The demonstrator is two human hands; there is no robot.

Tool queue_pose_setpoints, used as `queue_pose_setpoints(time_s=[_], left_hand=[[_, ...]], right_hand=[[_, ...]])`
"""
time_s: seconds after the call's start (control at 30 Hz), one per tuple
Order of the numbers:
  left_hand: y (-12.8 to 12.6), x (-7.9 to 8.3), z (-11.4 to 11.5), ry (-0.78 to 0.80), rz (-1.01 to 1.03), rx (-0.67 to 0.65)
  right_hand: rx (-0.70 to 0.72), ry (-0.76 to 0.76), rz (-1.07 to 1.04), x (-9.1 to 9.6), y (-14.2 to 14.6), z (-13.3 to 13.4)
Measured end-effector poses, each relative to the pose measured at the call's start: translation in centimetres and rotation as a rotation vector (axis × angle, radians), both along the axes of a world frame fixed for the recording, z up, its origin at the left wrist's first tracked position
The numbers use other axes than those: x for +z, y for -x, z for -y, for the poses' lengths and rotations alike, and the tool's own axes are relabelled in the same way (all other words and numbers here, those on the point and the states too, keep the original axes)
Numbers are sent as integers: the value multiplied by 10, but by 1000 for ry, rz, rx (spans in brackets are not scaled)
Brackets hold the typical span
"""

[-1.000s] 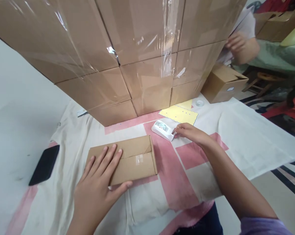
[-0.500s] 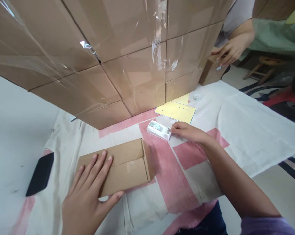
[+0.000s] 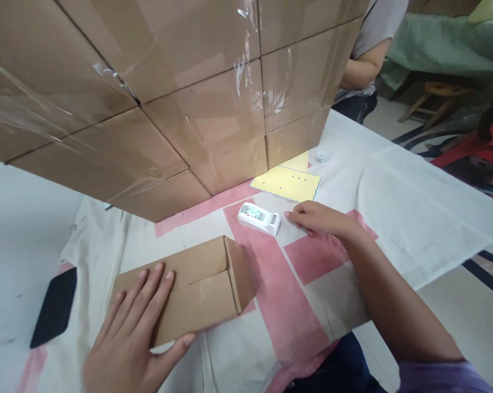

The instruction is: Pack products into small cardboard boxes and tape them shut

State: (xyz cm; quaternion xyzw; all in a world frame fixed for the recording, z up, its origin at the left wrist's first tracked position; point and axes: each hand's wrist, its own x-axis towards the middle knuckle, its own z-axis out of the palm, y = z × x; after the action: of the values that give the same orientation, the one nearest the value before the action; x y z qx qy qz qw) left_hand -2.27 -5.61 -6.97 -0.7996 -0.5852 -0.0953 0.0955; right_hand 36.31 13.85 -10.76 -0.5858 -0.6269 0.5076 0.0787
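My left hand (image 3: 134,333) lies with spread fingers on top of a brown cardboard box (image 3: 197,289), its thumb along the near edge. The box rests on its side on the cloth, its flap end facing right. A small white tape dispenser (image 3: 258,218) sits beyond the box's right end. Just right of the dispenser's cutting end, and apart from it, my right hand (image 3: 314,215) has thumb and forefinger pinched together. Whatever is between those fingertips, if anything, is too small to make out.
A tall stack of taped cardboard boxes (image 3: 213,109) fills the back. Before it lie a yellow sheet (image 3: 287,183) and a clear tape roll (image 3: 322,156). A black phone-like slab (image 3: 54,307) is at far left. Another person's arm (image 3: 363,68) shows behind the stack, near a wooden stool (image 3: 437,98).
My right hand has come away from the dispenser's cutting end. My left hand stays on the box. The other person's hand and small box have gone behind the stack. The view has shifted slightly.
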Motion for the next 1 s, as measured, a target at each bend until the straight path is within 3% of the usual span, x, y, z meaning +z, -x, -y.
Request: queue_pose_setpoints(time_s=[0.13, 0.37, 0.73, 1.0], left_hand=[[-2, 1, -1, 3, 18, 11], [-7, 1, -1, 10, 58, 47], [8, -4, -1, 23, 0, 2], [5, -4, -1, 22, 21, 19]], right_hand=[[-29, -53, -181, 0, -4, -4], [-7, 91, -323, -6, 6, -3], [53, 35, -364, -21, 9, -7], [100, 32, -412, -30, 11, -10]])
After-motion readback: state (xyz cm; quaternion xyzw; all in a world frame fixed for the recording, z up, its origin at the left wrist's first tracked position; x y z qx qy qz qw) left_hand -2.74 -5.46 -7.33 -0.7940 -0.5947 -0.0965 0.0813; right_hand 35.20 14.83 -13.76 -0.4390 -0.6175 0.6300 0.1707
